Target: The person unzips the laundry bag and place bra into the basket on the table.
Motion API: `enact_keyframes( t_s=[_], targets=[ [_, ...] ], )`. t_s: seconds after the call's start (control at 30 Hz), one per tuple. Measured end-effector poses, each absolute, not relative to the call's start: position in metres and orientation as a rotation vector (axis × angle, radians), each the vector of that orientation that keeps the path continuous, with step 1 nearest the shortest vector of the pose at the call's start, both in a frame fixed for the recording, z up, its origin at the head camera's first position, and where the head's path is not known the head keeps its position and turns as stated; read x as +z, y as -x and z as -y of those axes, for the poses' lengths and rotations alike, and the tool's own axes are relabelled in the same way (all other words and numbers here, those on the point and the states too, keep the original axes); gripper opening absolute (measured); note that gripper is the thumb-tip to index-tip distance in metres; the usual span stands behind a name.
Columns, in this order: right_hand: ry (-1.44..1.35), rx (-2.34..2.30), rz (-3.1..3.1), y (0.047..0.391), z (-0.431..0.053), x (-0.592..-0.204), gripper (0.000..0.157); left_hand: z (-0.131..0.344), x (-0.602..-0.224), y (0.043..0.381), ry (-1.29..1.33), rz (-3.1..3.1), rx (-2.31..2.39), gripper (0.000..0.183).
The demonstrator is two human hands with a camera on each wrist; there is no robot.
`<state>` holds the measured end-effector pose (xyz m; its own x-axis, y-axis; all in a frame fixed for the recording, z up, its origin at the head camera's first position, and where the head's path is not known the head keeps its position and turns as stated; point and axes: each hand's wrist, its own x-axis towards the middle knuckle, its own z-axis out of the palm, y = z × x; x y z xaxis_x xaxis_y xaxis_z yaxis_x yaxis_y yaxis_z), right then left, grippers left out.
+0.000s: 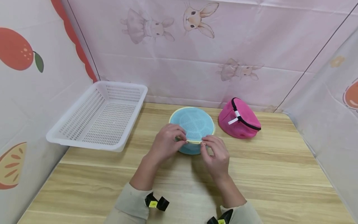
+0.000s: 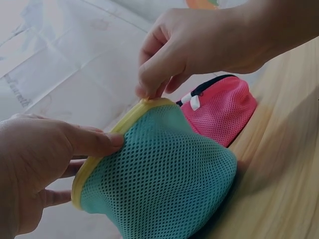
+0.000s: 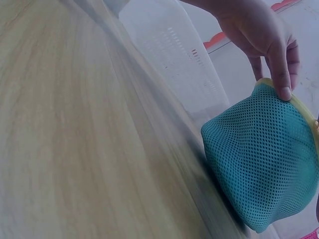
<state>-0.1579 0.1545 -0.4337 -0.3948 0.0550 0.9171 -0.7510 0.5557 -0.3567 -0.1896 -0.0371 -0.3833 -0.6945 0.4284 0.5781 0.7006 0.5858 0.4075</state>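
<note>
A round blue mesh laundry bag with yellow trim stands on the table in the middle of the head view. At the near left of its rim, my left hand pinches the yellow edging between thumb and fingers. The right hand pinches the same edging a little to the right, fingertips close together, as the left wrist view also shows. Seen from the right wrist, the mesh side of the bag bulges below the left hand. Whatever the right fingertips cover on the edging is hidden.
A pink mesh bag with a black zipper and white tab sits just right of the blue one. On the left is a white perforated plastic basket. Printed cloth walls border the wooden table at the back and sides.
</note>
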Motion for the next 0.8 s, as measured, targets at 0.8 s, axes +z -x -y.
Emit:
enact_keyframes(
  t_s=[0.8],
  targets=[
    [-0.669, 0.977, 1.825, 0.155, -0.145, -0.437, 0.016, 0.016, -0.391, 0.18, 1.022, 2.3, -0.731, 0.005]
  ],
)
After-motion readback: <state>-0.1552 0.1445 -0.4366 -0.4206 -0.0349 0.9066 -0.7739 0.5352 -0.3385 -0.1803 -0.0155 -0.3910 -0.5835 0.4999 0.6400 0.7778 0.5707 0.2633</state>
